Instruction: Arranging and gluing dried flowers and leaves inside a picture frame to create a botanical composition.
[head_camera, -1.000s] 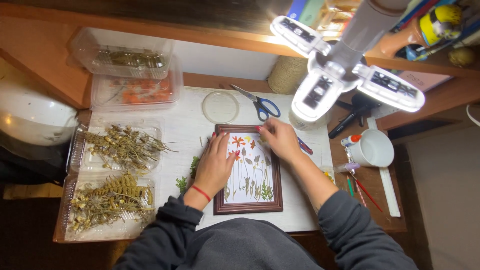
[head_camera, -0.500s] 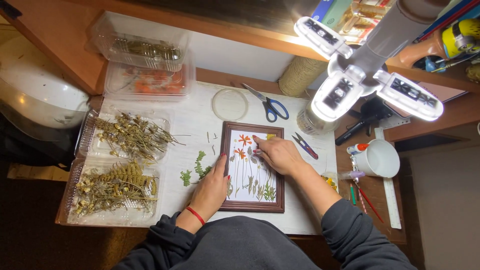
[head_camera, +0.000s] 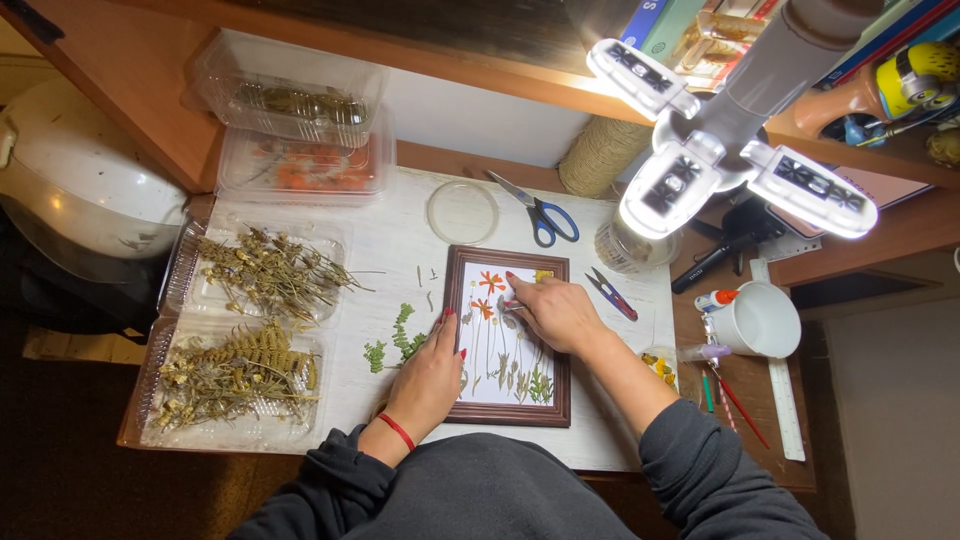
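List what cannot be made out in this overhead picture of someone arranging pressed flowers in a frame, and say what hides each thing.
- Right hand: a thin tool shows at its fingertips, too small to identify in the head view.
- Brown frame: its left edge is partly covered by the left hand.
- Jar: its top is hidden by the bright lamp head.
- White bowl-shaped thing: cut off by the left edge.
- Shelf items at top right: cut off by the top edge.

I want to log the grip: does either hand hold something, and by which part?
The right hand pinches a thin tool, probably tweezers, near its back end, tip over the frame. The left hand holds nothing; it rests on the frame's left edge.
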